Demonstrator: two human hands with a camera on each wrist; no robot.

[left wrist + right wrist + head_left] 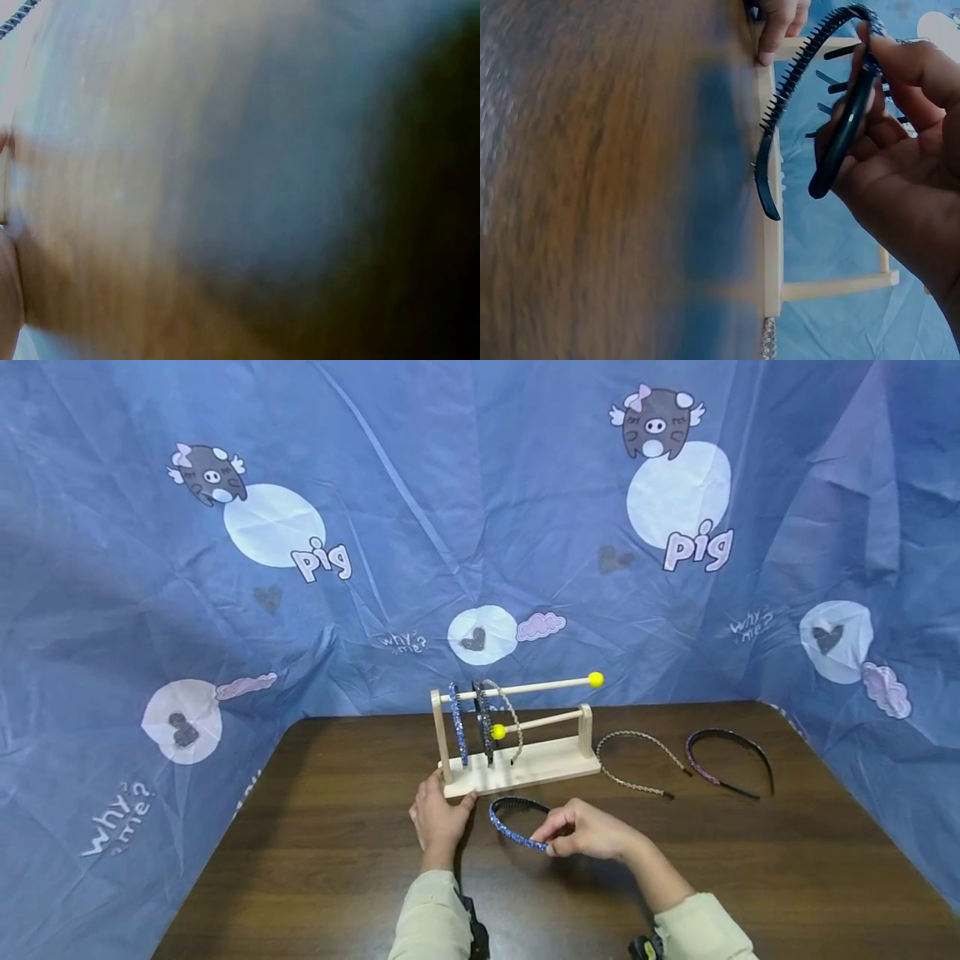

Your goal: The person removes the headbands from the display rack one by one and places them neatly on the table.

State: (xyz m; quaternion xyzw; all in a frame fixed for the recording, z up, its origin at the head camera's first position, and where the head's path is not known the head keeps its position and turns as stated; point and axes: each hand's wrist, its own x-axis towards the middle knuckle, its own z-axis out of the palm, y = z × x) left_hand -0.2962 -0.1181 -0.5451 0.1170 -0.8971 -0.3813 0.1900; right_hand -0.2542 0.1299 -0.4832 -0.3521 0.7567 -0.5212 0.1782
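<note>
My right hand pinches a blue glittery headband between thumb and fingers, above the table in front of a wooden headband stand. In the right wrist view, the headband's black toothed inner side shows, its ends pointing down. My left hand holds the left end of the stand's base, thumb at the front edge. On the stand's upper rod hang a blue headband, a dark headband and a braided headband. The left wrist view is mostly blurred.
Right of the stand, a braided gold headband and a dark headband with a purplish part lie on the brown table. Yellow balls cap the upper rod and lower rod. A blue printed cloth hangs behind.
</note>
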